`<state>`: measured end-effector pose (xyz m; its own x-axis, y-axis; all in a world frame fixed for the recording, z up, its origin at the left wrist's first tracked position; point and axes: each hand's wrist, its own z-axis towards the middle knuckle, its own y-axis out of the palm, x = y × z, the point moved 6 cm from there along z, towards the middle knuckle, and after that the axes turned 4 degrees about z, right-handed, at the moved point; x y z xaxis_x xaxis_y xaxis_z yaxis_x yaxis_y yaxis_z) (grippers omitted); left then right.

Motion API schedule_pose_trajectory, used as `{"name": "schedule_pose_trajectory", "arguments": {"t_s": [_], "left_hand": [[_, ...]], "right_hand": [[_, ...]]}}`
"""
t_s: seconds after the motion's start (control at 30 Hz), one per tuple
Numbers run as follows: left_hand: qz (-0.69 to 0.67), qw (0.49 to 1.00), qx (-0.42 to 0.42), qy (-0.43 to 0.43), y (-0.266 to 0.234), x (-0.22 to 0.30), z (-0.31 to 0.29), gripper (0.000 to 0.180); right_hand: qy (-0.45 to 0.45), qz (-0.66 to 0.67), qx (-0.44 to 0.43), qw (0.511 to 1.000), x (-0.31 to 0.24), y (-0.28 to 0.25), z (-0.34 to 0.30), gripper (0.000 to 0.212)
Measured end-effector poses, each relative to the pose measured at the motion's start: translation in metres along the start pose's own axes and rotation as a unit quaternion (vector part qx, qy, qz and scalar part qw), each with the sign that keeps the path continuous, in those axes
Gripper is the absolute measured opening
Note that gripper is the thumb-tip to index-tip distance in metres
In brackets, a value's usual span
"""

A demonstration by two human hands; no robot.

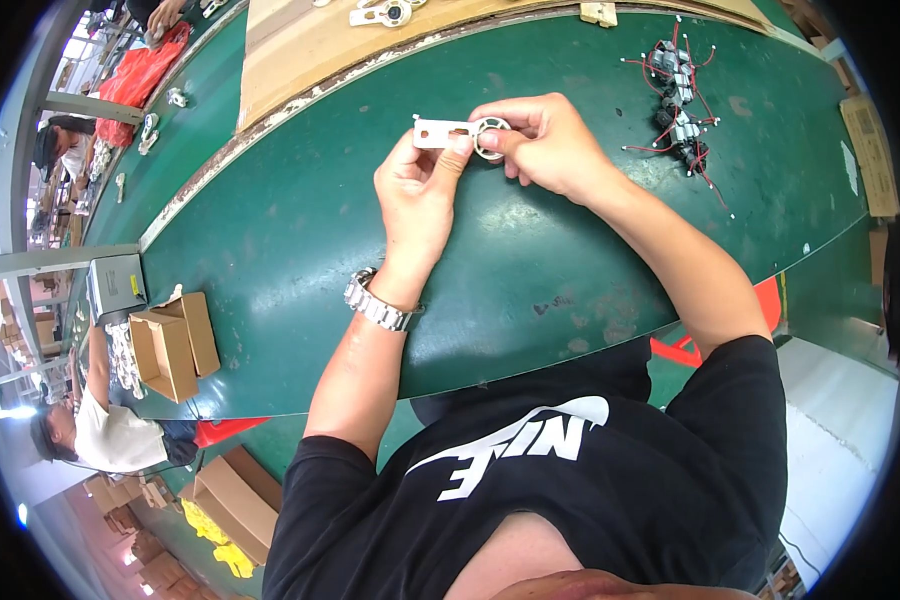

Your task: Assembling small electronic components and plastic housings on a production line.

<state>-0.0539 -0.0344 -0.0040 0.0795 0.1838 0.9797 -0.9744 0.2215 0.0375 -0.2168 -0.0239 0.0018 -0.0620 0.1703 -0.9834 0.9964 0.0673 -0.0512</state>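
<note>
Above the green table [530, 270], both hands grip one white plastic housing [433, 134], a flat piece with a cut-out rectangular end and a round ring end. My left hand [417, 185] pinches the rectangular end between thumb and fingers. Around the ring end, my right hand [550, 145] is closed, its thumb pressed on the ring. What sits inside the ring is too small to make out. To the right of my hands lie several small dark motors [672, 75] with red wires spread out around them.
Brown cardboard [300, 60] covers the table's far part, with white plastic parts [382, 13] on it. An open cardboard box [165, 350] and a grey device [118, 283] stand at the left. Other people work along the left, one in a white shirt [120, 430].
</note>
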Motion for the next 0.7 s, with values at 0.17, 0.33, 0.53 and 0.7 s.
{"name": "schedule_pose_trajectory", "arguments": {"t_s": [0.17,0.33,0.53,0.7], "left_hand": [[-0.053,0.998,0.000,-0.020,-0.0030,-0.0024,0.0050,0.011],[-0.081,0.997,0.005,-0.018,-0.0054,-0.0070,0.0065,0.013],[-0.049,0.999,-0.001,-0.012,-0.0014,-0.0032,0.0041,0.014],[-0.038,0.999,-0.003,-0.006,-0.0023,-0.0026,0.0029,0.013]], "right_hand": [[-0.005,0.160,-0.141,0.977,0.0113,-0.0044,0.0091,0.040],[-0.020,0.130,-0.161,0.978,0.0069,-0.0032,0.0069,0.041],[-0.018,0.119,-0.154,0.981,0.0067,-0.0058,0.0062,0.037],[-0.021,0.090,-0.150,0.984,0.0097,-0.0030,0.0084,0.034]]}}
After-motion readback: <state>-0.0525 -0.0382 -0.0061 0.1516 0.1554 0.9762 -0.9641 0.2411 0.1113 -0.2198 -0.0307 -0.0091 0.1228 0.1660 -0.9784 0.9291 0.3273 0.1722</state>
